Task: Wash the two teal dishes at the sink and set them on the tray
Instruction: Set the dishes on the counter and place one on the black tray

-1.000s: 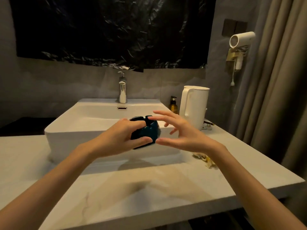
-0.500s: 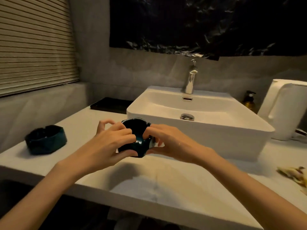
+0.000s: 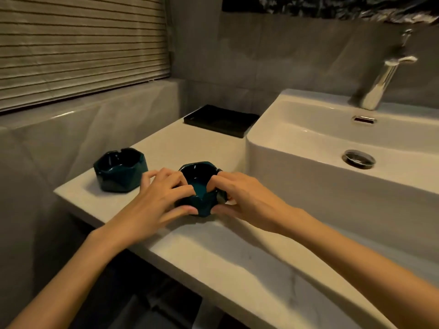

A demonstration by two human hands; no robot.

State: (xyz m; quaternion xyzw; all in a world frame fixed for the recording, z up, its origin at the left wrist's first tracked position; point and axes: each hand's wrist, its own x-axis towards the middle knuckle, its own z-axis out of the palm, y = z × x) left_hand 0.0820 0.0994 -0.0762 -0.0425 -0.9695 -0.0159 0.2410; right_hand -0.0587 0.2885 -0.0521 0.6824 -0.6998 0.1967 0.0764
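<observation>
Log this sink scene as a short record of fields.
held dish: glossy teal faceted dish, gripped by left hand and right hand, left of white rectangular basin
second dish: matching teal dish, upright on pale stone counter, untouched
tray: black rectangular tray, at the counter's back beside the basin, holding neither dish
tap: chrome tap, no water visible

Head camera looks down, close over counter (image 3: 213,257).
</observation>
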